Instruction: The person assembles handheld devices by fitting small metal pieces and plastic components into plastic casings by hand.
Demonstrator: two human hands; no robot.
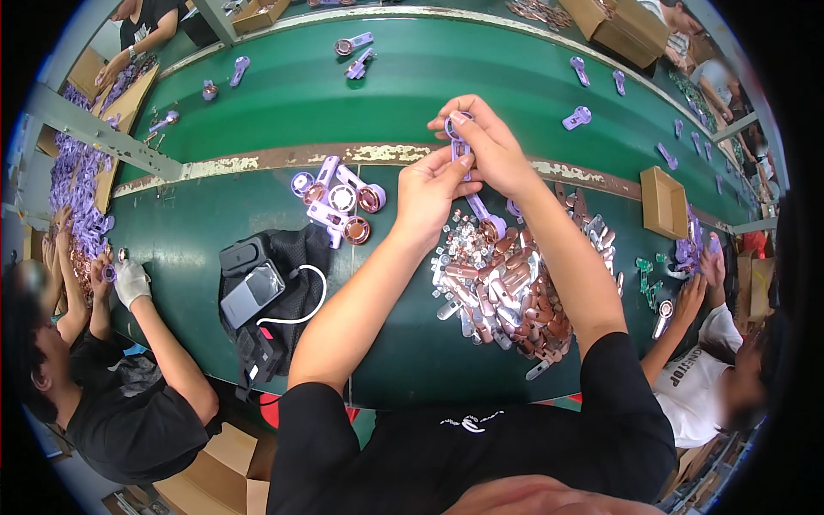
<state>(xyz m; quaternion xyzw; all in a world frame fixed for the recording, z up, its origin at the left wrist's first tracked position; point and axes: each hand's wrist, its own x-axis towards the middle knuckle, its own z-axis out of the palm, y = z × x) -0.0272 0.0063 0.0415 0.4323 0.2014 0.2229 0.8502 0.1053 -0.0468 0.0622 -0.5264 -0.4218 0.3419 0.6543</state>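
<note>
Purple part [461,151] is in my two hands, held up so it shows over the desk's [193,232] far edge, a bit right of middle. Left fingers [451,175] pinch the handle low down, right fingers [471,130] are closed round the ring end.

Handling, my guess: light, stiff plastic, smooth so a bit slippery. Ring looks thin, would crack or bend first. Best hold: flat sides of the handle, only steady the ring.

Counts, going out:
- 1 part in hand.
- 1 fan [492,227] just below it, at the pile's far side; a bit of another purple piece beside it, mostly behind my right arm.
- 1 pile of metal plates [506,296], copper and silver, right of the desk's middle, running toward the near edge. Too many to count.
- 1 cluster of fans [355,230] left of my left arm, near the far edge. 5 round ends show; they overlap, so units unsure.
- 1 black bag [300,249] toward the near edge, with 1 grey device [252,293] and 1 white cable [320,302] on it.
- 1 box [663,204] at the far edge, toward the right corner. Several green boards [645,276] nearer me, exact count unclear.
- Belt [463,51] past the far edge: 5 purple pieces on its left, at least 8 on its right.
</note>
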